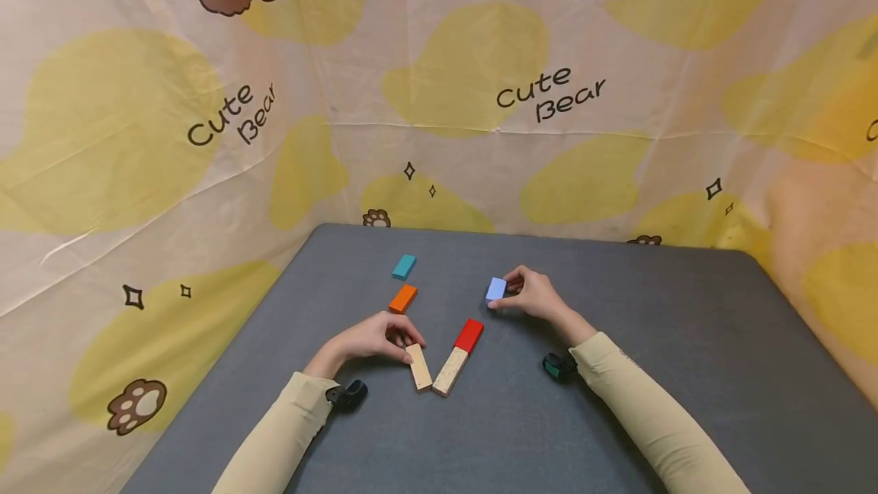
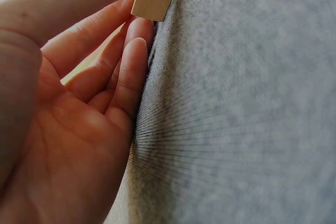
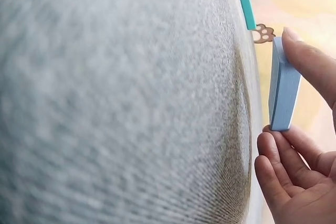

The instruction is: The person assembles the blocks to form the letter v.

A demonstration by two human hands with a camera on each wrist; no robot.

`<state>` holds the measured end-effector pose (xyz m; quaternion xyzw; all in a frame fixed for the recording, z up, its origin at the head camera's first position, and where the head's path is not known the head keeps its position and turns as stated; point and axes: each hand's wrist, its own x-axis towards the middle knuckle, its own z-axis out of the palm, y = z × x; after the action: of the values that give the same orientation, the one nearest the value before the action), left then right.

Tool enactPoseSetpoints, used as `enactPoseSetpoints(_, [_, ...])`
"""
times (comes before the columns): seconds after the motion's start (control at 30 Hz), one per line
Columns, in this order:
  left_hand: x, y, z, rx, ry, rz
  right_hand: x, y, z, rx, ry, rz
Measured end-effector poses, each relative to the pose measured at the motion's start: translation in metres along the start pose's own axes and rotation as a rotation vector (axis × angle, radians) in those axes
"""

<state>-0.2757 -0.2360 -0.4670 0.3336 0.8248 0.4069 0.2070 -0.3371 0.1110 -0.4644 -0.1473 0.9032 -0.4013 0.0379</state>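
Note:
My left hand (image 1: 380, 335) pinches the far end of a plain wooden block (image 1: 420, 369), which lies on the table at a slant. Its near end comes close to the near end of a second wooden block (image 1: 450, 372), and the two form a V. At the far end of that second block, a red block (image 1: 469, 335) continues the same line. To the right, my right hand (image 1: 537, 297) holds a light blue block (image 1: 496, 290) between thumb and fingertips. In the right wrist view the blue block (image 3: 285, 90) is gripped by its two ends.
An orange block (image 1: 403, 299) lies just beyond my left hand, with a teal block (image 1: 404, 267) farther back. Everything sits on a grey cloth-covered table (image 1: 658, 311). Behind it hangs a patterned curtain (image 1: 439, 97) with bear prints.

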Motion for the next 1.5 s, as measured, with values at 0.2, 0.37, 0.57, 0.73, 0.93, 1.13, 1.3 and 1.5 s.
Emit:
enactPoseSetpoints(0.2, [-0.001,-0.001,0.0,-0.001,-0.001,0.014,-0.001,-0.003,0.003,-0.005,0.001,0.001])
enactPoseSetpoints(0.37, [0.0,-0.001,0.0,-0.002,-0.001,0.012,-0.003,-0.005,0.005,-0.002,0.004,0.012])
enactPoseSetpoints(0.57, [0.0,-0.001,0.0,0.002,0.0,0.017,-0.003,-0.006,0.007,-0.008,0.002,0.018])
enactPoseSetpoints(0.73, [-0.001,0.0,0.0,-0.001,0.0,0.02,-0.003,-0.007,0.01,-0.003,-0.002,0.029])
enactPoseSetpoints(0.93, [-0.001,0.001,0.0,0.0,0.001,0.018,-0.004,-0.009,0.013,-0.006,-0.005,0.019])
enactPoseSetpoints(1.13, [-0.001,0.0,0.0,-0.001,0.0,0.02,-0.007,-0.012,0.015,-0.002,-0.004,0.022])
enactPoseSetpoints(1.3, [0.0,0.001,0.0,-0.006,0.0,0.016,-0.008,-0.013,0.018,0.0,-0.005,0.023])
enactPoseSetpoints(1.5, [-0.001,0.0,0.0,-0.011,-0.001,0.022,-0.01,-0.019,0.02,-0.001,-0.009,0.022])
